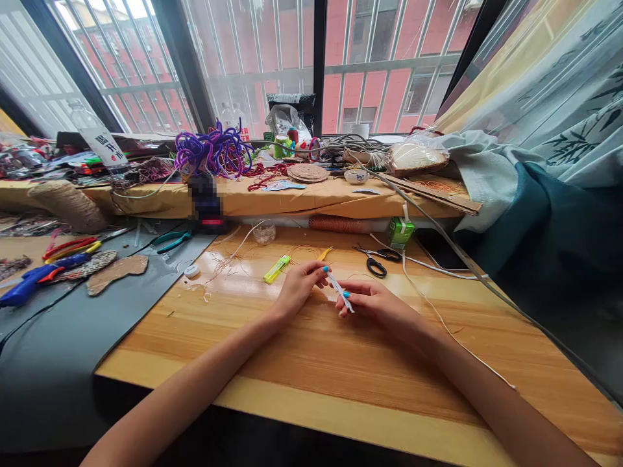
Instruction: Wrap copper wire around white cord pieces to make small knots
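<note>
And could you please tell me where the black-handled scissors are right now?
In the head view, the scissors lie right of centre on the wooden table, just beyond the right hand and left of the green carton.

Two hands, the left point(302, 283) and the right point(372, 301), hold a thin white strip point(340, 292) above a wooden desk point(302, 363), near black-handled scissors point(377, 261) and a yellow-green lighter point(277, 268).
</note>
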A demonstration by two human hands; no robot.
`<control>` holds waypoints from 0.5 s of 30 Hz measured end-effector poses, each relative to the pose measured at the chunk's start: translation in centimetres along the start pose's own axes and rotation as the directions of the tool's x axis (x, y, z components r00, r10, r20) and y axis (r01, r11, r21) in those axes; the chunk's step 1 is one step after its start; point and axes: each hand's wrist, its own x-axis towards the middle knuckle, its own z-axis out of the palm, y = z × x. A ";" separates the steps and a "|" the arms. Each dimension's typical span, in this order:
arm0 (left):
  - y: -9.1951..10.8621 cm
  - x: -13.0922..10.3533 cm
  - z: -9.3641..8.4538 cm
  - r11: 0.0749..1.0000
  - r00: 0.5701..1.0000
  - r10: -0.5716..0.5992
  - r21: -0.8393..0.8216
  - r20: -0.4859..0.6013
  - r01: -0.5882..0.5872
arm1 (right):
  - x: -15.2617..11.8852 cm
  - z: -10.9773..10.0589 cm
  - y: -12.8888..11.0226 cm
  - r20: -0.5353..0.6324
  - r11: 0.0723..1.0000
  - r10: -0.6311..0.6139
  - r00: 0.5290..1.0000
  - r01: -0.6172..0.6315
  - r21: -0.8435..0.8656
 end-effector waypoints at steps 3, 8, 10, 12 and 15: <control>-0.3 0.1 -0.1 1.000 1.000 0.019 0.017 0.012 -0.019 | 0.3 -0.3 0.4 -0.011 0.998 -0.049 0.999 0.048 -0.039; -0.3 0.1 0.0 0.995 0.998 0.057 0.077 0.002 -0.057 | 0.8 -0.3 1.0 -0.117 0.954 -0.126 0.985 0.088 -0.287; -0.3 0.0 0.0 0.993 0.998 0.065 0.104 -0.008 -0.064 | 0.7 -0.1 1.0 -0.133 0.878 -0.224 0.966 0.141 -0.458; -0.2 -0.1 0.1 0.992 0.998 0.061 0.115 -0.005 -0.060 | 0.5 0.2 0.8 -0.149 0.807 -0.300 0.942 0.167 -0.566; -0.3 -0.1 0.1 0.991 0.998 0.062 0.118 0.027 -0.065 | 0.3 0.4 0.6 -0.153 0.763 -0.341 0.928 0.177 -0.622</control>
